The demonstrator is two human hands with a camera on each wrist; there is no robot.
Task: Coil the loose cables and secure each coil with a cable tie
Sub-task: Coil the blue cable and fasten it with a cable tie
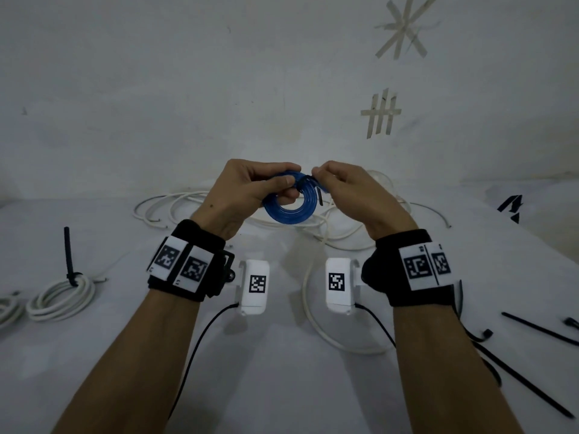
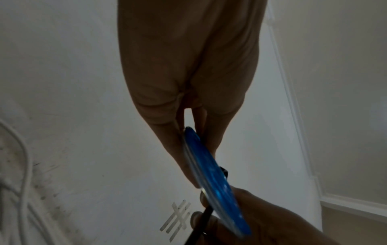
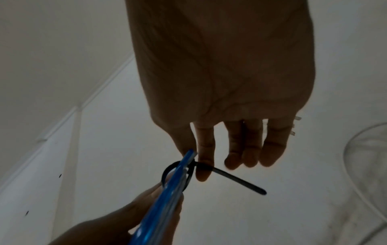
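A flat coil of blue cable (image 1: 289, 204) is held up in front of the wall, seen edge-on as the blue coil (image 2: 211, 179) and again as the blue coil (image 3: 165, 197). My left hand (image 1: 266, 183) pinches its left side between thumb and fingers. A black cable tie (image 3: 222, 175) loops round the coil's upper right part, its free tail sticking out. My right hand (image 1: 322, 178) pinches the tie (image 1: 320, 197) at the coil with thumb and forefinger; the other fingers (image 3: 251, 149) hang loosely extended.
Loose white cables (image 1: 194, 208) lie tangled on the table behind the hands, one loop (image 1: 316, 324) under my right forearm. A tied white coil (image 1: 61, 297) sits at the left. Spare black cable ties (image 1: 532, 327) lie at the right edge.
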